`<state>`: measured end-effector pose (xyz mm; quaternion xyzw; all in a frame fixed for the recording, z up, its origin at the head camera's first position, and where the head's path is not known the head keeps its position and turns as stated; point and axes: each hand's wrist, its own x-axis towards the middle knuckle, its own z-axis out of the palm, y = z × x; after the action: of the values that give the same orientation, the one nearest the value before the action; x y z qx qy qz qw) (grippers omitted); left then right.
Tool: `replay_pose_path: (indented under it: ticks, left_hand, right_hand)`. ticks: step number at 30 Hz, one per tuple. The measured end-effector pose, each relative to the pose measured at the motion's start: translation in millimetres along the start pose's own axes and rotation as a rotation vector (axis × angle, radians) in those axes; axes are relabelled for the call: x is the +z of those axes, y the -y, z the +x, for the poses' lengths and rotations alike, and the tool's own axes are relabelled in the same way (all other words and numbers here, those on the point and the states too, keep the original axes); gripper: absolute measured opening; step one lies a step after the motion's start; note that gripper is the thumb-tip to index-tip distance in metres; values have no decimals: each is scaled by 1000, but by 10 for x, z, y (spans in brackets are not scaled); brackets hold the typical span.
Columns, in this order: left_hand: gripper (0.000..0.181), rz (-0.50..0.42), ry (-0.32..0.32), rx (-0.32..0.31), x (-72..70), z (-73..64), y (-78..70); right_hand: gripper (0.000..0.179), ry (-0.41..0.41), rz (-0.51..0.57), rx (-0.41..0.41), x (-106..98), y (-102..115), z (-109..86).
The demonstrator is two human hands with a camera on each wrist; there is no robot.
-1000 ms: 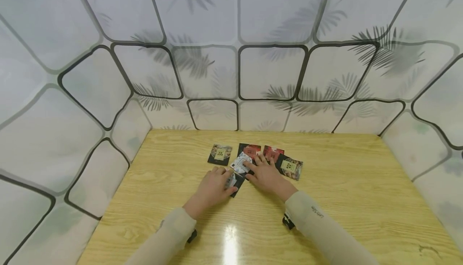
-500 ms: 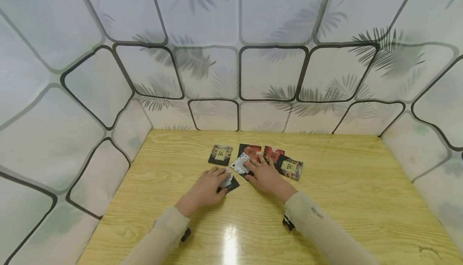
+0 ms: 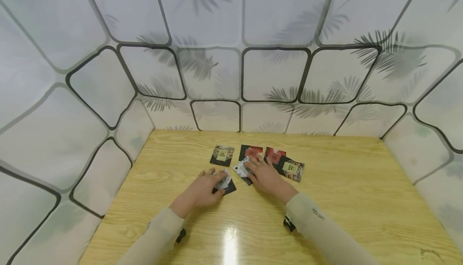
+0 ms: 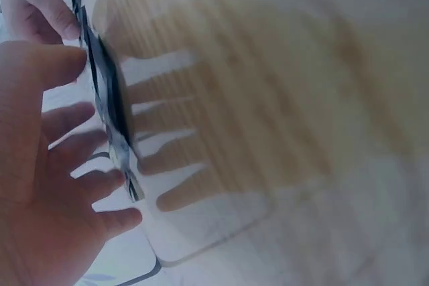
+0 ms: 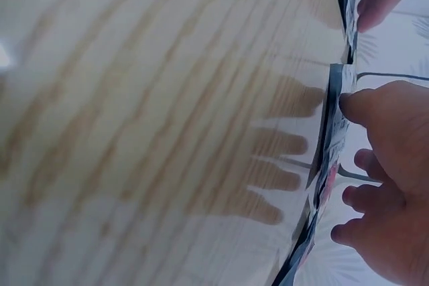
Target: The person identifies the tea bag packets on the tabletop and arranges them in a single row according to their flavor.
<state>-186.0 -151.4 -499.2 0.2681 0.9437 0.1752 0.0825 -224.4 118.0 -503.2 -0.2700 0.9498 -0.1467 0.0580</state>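
In the head view several flat, glossy packets lie on the table. My left hand (image 3: 202, 188), fingers spread, rests on a black-and-white packet (image 3: 228, 187) left of centre. The left wrist view shows its fingertips along that thin packet (image 4: 107, 88) from above. My right hand (image 3: 268, 177) lies with extended fingers over another black-and-white packet (image 3: 241, 170), partly covering it. Its thumb touches this packet (image 5: 333, 112) in the right wrist view. Just beyond the right fingers are a black-and-red packet (image 3: 249, 151) and a second red one (image 3: 276, 155).
A black packet with a yellow label (image 3: 222, 155) lies apart at the back left. A similar packet (image 3: 292, 169) sits right of my right hand, overlapping the red one. Patterned fabric walls (image 3: 275, 74) rise along the back and sides of the wooden table (image 3: 347, 192).
My left hand has slid left and slightly toward me, taking its black-and-white packet away from the one under my right hand. The right hand has hardly moved.
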Motion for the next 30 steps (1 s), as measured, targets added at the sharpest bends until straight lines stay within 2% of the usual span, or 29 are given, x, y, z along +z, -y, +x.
replay_pose_path:
  ticks: [7, 13, 30]
  left_hand:
    - [58, 55, 1, -37, 20, -33, 8]
    - [55, 65, 16, -29, -6, -117, 33]
    - [50, -10, 39, -13, 44, -339, 106]
  right_hand:
    - [49, 20, -10, -4, 47, -21, -5]
    - [49, -4, 14, -14, 53, -29, 4]
    - [57, 16, -8, -7, 86, 0, 69]
